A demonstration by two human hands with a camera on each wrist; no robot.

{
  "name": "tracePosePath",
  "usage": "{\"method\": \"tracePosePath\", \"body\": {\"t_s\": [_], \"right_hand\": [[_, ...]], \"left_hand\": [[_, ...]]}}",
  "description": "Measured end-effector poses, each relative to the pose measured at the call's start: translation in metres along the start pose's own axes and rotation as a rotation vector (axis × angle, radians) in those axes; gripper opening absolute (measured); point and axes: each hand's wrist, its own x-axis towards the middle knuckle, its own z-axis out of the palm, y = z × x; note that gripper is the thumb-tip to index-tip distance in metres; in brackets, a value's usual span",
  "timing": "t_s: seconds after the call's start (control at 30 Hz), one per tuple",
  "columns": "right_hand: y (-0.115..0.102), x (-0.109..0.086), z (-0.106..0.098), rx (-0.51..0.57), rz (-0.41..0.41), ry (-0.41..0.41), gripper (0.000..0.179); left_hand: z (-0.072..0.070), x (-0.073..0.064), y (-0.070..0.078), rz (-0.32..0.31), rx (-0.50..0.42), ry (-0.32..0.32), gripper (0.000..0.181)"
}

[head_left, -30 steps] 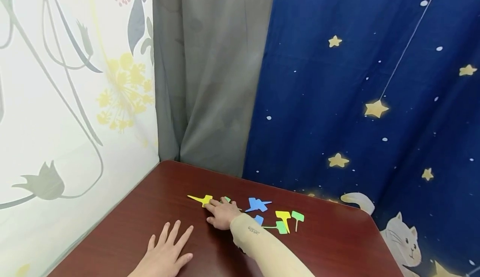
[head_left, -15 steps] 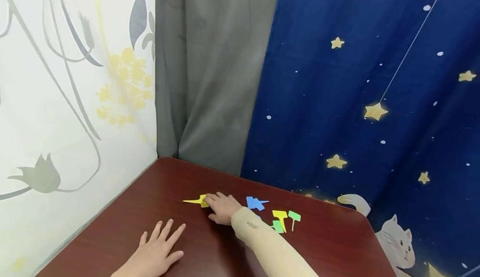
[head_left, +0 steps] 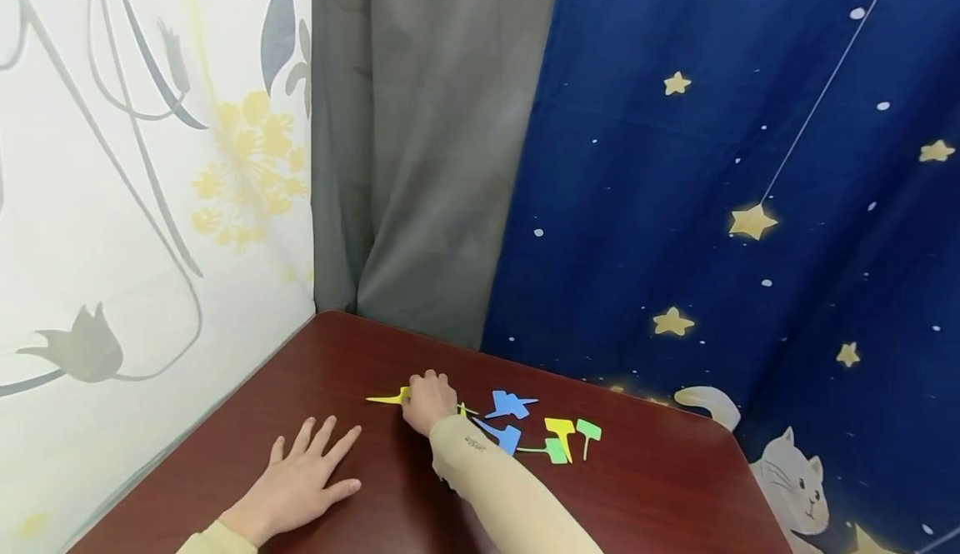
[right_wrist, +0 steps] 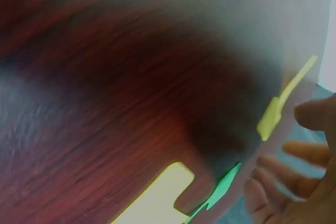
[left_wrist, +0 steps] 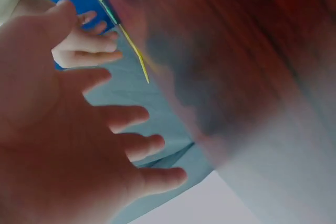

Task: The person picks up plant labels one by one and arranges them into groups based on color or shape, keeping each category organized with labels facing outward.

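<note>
Flat T-shaped plant labels in yellow, green and blue lie on the dark red table. My right hand (head_left: 429, 402) hovers at a yellow plant label (head_left: 386, 399), covering part of it in the head view. In the right wrist view, the thumb and loosely bent fingers (right_wrist: 307, 153) stand apart beside that label and a green plant label (right_wrist: 223, 186); nothing is pinched. Another yellow plant label (right_wrist: 157, 203) lies closer to that camera. Toward the table's left side, my left hand (head_left: 300, 479) holds nothing, its fingers spread, as the left wrist view also shows.
Right of my right hand lie blue plant labels (head_left: 508, 405), another blue one (head_left: 507, 439), green ones (head_left: 556, 451) and a yellow one (head_left: 559, 427). A white patterned curtain (head_left: 150, 246) borders the table's left; grey (head_left: 435, 162) and blue (head_left: 637, 204) curtains hang behind it.
My right hand has shifted slightly left and its fingers now bend more. The forearm's shift uncovers a blue label. My left hand has moved left and a little farther forward.
</note>
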Motion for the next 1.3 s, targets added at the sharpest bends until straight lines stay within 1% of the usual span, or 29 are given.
{"method": "tracePosePath", "body": {"t_s": [0.1, 0.2, 0.33, 0.43, 0.5, 0.53, 0.57, 0.63, 0.73, 0.8, 0.87, 0.97, 1.03, 1.17, 1.3], "right_hand": [[0.002, 0.0, 0.007, -0.107, -0.101, -0.002, 0.018], [0.005, 0.0, 0.013, -0.168, -0.182, -0.002, 0.017], [0.01, 0.003, 0.017, -0.182, -0.27, 0.021, 0.015], [0.017, 0.004, 0.018, -0.178, -0.331, 0.028, 0.02], [0.022, 0.004, 0.017, -0.155, -0.357, 0.029, 0.024], [0.023, 0.004, 0.016, -0.141, -0.357, 0.033, 0.025], [0.024, 0.004, 0.015, -0.115, -0.34, 0.036, 0.026], [0.023, 0.005, 0.012, -0.054, -0.262, 0.037, 0.025], [0.015, 0.004, 0.006, 0.061, -0.074, 0.014, 0.028], [0.008, 0.003, 0.004, 0.11, 0.029, -0.006, 0.039], [-0.001, 0.002, 0.003, 0.13, 0.09, -0.023, 0.051], [-0.009, 0.002, 0.006, 0.11, 0.129, -0.025, 0.065], [-0.011, 0.001, 0.009, 0.099, 0.145, -0.019, 0.07], [-0.01, 0.0, 0.015, 0.08, 0.157, -0.013, 0.075], [-0.006, 0.0, 0.017, 0.084, 0.135, -0.007, 0.075]], "left_hand": [[0.0, 0.003, 0.001, 0.005, -0.055, -0.089, 0.076], [-0.001, 0.003, 0.002, 0.002, -0.076, -0.134, 0.077], [-0.003, -0.001, 0.002, -0.012, -0.077, -0.15, 0.077], [-0.003, -0.002, 0.003, -0.013, -0.069, -0.144, 0.077], [-0.002, -0.002, 0.002, -0.012, -0.07, -0.135, 0.076], [-0.003, -0.002, 0.002, -0.011, -0.075, -0.129, 0.075], [-0.003, -0.001, 0.001, -0.012, -0.075, -0.124, 0.074], [-0.005, 0.0, -0.001, -0.015, -0.083, -0.121, 0.073], [-0.01, 0.001, -0.005, -0.022, -0.078, -0.117, 0.074], [-0.012, 0.0, -0.006, -0.028, -0.064, -0.109, 0.074], [-0.014, -0.001, -0.007, -0.03, -0.048, -0.094, 0.074], [-0.014, -0.002, -0.005, -0.022, -0.048, -0.073, 0.075], [-0.013, -0.003, -0.004, -0.015, -0.055, -0.068, 0.075], [-0.013, -0.006, -0.001, -0.015, -0.065, -0.074, 0.075], [-0.013, -0.008, -0.002, -0.023, -0.05, -0.062, 0.075]]}}
